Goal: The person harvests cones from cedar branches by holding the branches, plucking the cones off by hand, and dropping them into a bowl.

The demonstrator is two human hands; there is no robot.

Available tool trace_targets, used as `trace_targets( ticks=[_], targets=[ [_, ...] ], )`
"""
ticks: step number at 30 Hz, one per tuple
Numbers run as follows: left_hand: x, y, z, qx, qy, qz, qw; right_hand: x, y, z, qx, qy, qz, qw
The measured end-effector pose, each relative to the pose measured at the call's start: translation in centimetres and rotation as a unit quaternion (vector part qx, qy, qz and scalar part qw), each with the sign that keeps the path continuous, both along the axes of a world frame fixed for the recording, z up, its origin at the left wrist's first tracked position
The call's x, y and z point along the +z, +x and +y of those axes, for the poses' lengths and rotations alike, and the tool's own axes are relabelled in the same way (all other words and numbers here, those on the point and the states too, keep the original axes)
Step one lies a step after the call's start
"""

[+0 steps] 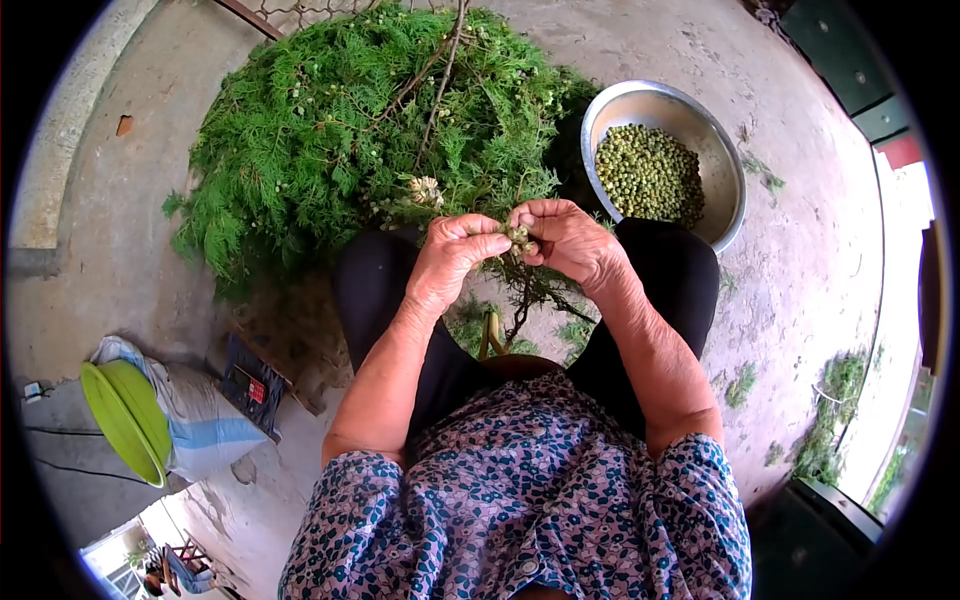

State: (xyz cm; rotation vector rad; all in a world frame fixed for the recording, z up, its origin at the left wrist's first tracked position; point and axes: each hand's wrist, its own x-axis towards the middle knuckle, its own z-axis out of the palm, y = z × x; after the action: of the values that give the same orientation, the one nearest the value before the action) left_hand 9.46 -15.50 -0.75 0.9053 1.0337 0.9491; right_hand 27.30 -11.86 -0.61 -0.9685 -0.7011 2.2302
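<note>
My left hand (452,260) and my right hand (574,242) meet in front of my knees. Between their pinched fingertips is a small cluster of pale green seed cones (519,241), partly covered by the fingers. Just beyond lies a big heap of feathery green conifer branches (320,140), with small cones among the foliage. A paler clump of cones (426,191) shows at the heap's near edge, close to my left hand. To the right of the heap, a metal basin (724,150) holds many loose green cones (648,175).
Concrete floor (810,260) surrounds me, with scattered green sprigs (742,384) on the right. At lower left, a lime-green plastic basin (126,420) rests against a white-and-blue woven sack (210,420). A dark green metal panel (835,55) stands at upper right.
</note>
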Motion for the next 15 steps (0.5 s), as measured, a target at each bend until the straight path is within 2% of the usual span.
trace_targets(
  ticks=[2,6,9,11,13,15],
  targets=[
    [-0.05,0.17,0.05,0.012,-0.006,0.005,1.000,0.15,-0.11,-0.14,-0.002,0.000,0.011,1.000],
    [0.34,0.80,0.10,0.047,0.002,0.019,0.999,0.62,-0.27,-0.43,-0.026,0.038,-0.048,0.998],
    [0.11,0.67,0.15,0.036,0.017,0.039,0.998,0.68,-0.09,-0.54,-0.011,0.057,-0.074,0.996],
    [-0.47,0.87,0.18,0.043,0.024,0.047,0.998,0.34,-0.10,-0.49,0.015,0.126,-0.134,0.983],
    [-0.65,0.85,0.19,0.051,0.030,0.054,0.997,0.42,-0.13,-0.40,0.025,0.138,-0.150,0.979],
    [-0.51,0.58,0.20,0.020,0.026,0.070,0.997,0.53,-0.12,-0.32,0.034,0.150,-0.167,0.974]
  ],
)
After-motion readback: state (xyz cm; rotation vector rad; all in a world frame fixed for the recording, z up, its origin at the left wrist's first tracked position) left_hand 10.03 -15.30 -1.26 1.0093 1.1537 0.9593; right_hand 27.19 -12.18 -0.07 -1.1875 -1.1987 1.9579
